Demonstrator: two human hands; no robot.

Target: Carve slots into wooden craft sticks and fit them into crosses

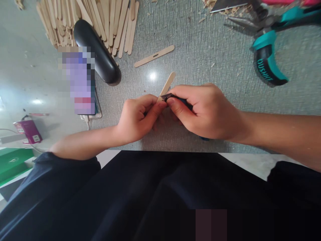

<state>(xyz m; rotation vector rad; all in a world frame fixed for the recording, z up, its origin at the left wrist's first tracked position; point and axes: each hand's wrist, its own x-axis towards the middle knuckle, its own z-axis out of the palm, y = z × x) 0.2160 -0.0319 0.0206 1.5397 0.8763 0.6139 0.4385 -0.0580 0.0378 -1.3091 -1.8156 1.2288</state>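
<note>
Between the thumb and fingers of my left hand (142, 117) is a wooden craft stick (168, 83), slanting up and to the right. My right hand (200, 108) grips a dark-handled utility knife (182, 99), its blade against the stick close to my left thumb. The lower end of the stick is hidden by my fingers, and most of the knife handle by my palm. Just beyond my hands, another craft stick (154, 56) with a small slot in its middle lies on the table.
Many loose craft sticks (117, 26) are heaped at the back left beside a black oblong case (96, 50). A blurred-out phone (80, 83) with a cable lies left. Teal-handled pliers (267, 43) and wood shavings (233, 13) are at the back right. A purple box (28, 130) stands far left.
</note>
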